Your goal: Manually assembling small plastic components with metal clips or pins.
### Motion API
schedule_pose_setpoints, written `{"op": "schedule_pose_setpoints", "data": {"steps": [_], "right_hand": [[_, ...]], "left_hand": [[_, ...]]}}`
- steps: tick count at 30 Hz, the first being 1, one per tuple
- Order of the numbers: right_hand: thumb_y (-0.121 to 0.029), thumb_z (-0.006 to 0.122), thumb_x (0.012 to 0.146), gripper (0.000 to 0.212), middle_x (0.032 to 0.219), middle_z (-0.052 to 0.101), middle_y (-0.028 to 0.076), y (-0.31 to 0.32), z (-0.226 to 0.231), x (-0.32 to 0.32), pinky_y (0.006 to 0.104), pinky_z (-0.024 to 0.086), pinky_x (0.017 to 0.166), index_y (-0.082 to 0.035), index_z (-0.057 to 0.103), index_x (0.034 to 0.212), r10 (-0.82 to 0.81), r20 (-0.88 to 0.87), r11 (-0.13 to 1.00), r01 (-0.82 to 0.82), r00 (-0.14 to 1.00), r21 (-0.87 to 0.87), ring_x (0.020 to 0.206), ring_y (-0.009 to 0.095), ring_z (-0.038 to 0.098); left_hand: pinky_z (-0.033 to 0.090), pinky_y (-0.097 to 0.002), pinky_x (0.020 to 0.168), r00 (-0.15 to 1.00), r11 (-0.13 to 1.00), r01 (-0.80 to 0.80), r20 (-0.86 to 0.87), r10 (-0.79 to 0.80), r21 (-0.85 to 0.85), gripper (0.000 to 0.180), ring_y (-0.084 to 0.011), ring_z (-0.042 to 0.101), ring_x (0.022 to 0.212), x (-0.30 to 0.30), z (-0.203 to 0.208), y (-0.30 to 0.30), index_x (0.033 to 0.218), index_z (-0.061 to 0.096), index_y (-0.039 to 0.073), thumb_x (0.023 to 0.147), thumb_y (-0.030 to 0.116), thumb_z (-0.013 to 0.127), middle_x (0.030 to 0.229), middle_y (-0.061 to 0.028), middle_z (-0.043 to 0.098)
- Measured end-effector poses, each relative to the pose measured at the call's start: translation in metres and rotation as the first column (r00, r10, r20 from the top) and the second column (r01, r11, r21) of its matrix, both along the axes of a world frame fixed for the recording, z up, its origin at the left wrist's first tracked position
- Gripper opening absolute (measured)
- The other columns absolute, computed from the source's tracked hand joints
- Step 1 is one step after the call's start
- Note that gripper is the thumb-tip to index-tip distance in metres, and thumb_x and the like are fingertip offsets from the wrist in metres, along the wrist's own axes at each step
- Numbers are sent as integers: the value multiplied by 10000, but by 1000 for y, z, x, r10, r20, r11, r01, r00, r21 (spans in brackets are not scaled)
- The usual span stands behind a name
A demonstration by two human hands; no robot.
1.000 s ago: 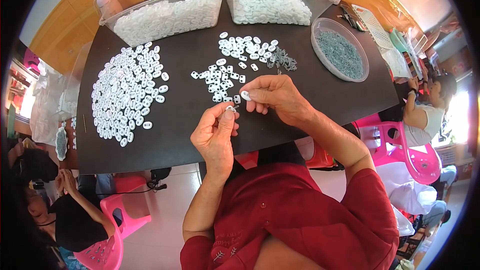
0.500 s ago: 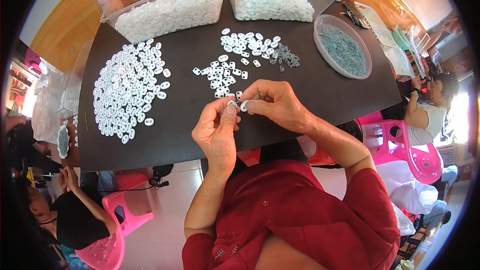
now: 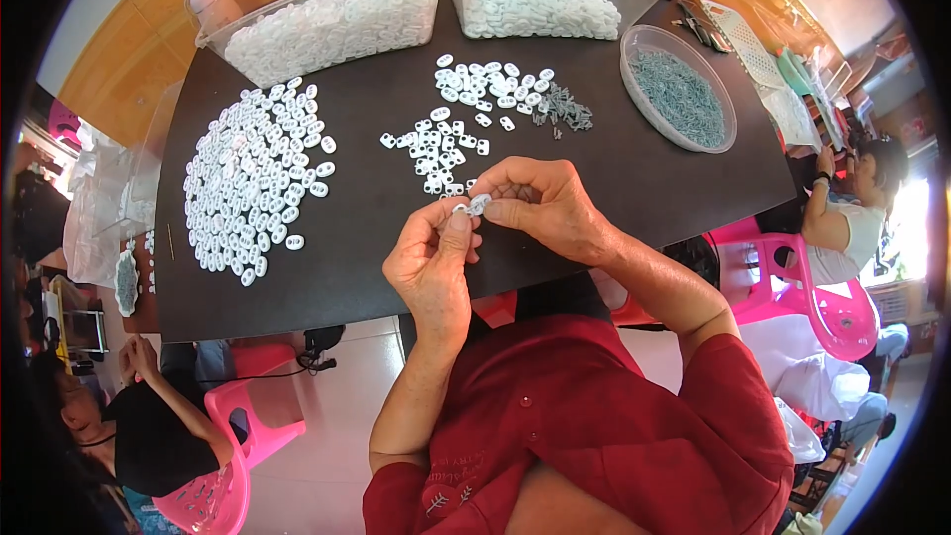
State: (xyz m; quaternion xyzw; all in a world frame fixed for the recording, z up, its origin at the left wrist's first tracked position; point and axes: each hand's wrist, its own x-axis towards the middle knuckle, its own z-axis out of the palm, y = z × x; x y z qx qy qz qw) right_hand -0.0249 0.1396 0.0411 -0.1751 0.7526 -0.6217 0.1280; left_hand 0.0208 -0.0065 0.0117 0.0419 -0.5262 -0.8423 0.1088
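- Holds a small white plastic piece (image 3: 460, 209) in the left hand (image 3: 431, 263), clamped between thumb and fingers, over the dark table (image 3: 287, 309).
- Pinches a second white piece (image 3: 479, 204) in the right hand (image 3: 550, 204), close beside the first; cannot tell whether joined.
- Should feel light, stiff, a little slippery, hardly fragile unless forced.
- Best taken by the outer edges, between thumb and forefinger pads.

A dark red short-sleeved shirt (image 3: 614, 426); small round buttons (image 3: 526, 401); a heart motif (image 3: 449, 497) with pale sprigs (image 3: 436, 504).
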Motion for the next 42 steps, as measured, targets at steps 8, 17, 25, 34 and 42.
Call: {"op": "schedule_pose_setpoints", "data": {"steps": [8,17,25,34,42], "right_hand": [[-19,610,834,166,857,633,34,-4,-3,1,217,473,717,19,607,996,-30,194,964,80,980,-252,788,73,583],[-44,626,830,142,843,631,30,3,-4,-5,205,454,674,6,603,961,19,131,980,8,991,-201,755,66,570],[-73,608,848,137,808,623,25,2,8,-7,210,439,645,0,622,963,13,108,993,0,994,-122,731,67,546],[-53,595,855,187,790,623,17,-1,2,-10,203,419,614,8,637,1027,-7,61,993,15,998,-121,704,52,530],[-38,605,854,143,803,638,22,-5,-1,-8,201,450,642,18,660,973,-62,57,992,67,996,-102,732,59,554]], "left_hand": [[435,-184,517,1000,999,24,16,-25,20,115,-67,552,614,3,0,2,950,633,-33,879,53,605,794,-62,638],[439,-195,497,999,999,26,25,-27,47,124,-81,553,585,2,1,-2,951,632,-42,877,56,611,775,-79,642],[442,-186,489,999,1000,-8,48,9,-19,134,-74,563,586,1,3,-3,977,625,-33,879,55,602,770,-70,645],[431,-178,483,997,1000,0,79,-1,10,138,-70,562,587,2,2,-5,986,614,-36,881,53,598,772,-68,644],[424,-199,455,996,1000,-27,91,26,7,128,-96,559,549,3,4,-1,967,616,-58,860,8,592,742,-93,640]]}}
